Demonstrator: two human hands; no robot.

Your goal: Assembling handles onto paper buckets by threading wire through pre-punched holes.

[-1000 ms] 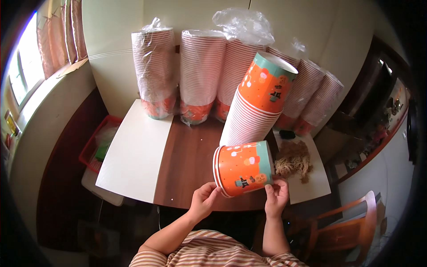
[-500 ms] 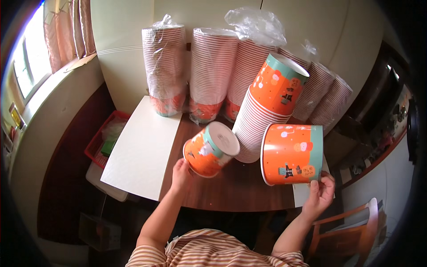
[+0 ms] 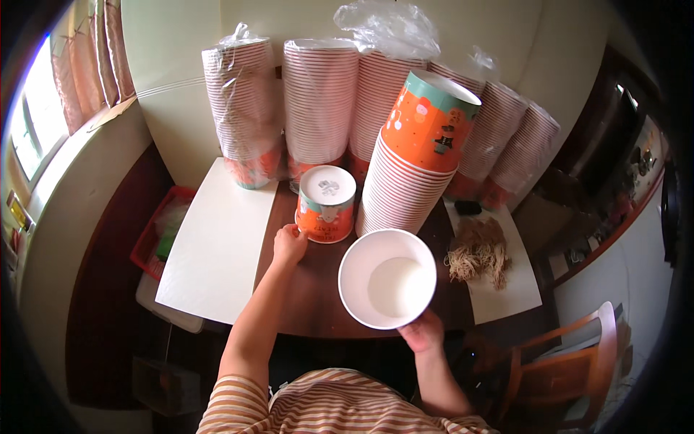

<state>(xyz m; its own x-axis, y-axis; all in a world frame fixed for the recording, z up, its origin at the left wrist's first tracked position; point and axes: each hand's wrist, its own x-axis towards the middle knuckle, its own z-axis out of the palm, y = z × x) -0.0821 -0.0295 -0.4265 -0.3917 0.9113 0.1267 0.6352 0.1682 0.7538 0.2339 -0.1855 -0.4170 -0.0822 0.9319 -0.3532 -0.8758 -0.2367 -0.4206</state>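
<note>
Head view, from left to right: a red basket (image 3: 163, 231) sits low beside the dark wooden desk (image 3: 311, 289), and a white board (image 3: 217, 246) covers the desk's left part. Behind it, tall stacks of nested paper cups in clear plastic sleeves (image 3: 242, 108) line the wall. The left hand (image 3: 289, 244) reaches forward with fingers curled against the lower side of an upside-down orange cup (image 3: 326, 205), which stands on the desk with its white base up, just in front of the sleeved stacks. Whether the fingers truly grip it or only touch it cannot be told. To its right leans an unwrapped cup stack (image 3: 412, 173), topped by an orange and teal cup. Nearer the person, the right hand (image 3: 421, 334) grips the lower rim of an open white-lined cup (image 3: 388, 278), held above the desk edge with its mouth facing the camera. Further right, a bundle of tan strings (image 3: 478, 249) lies on a white sheet (image 3: 506, 289), and a wooden chair (image 3: 571, 362) stands beyond
</note>
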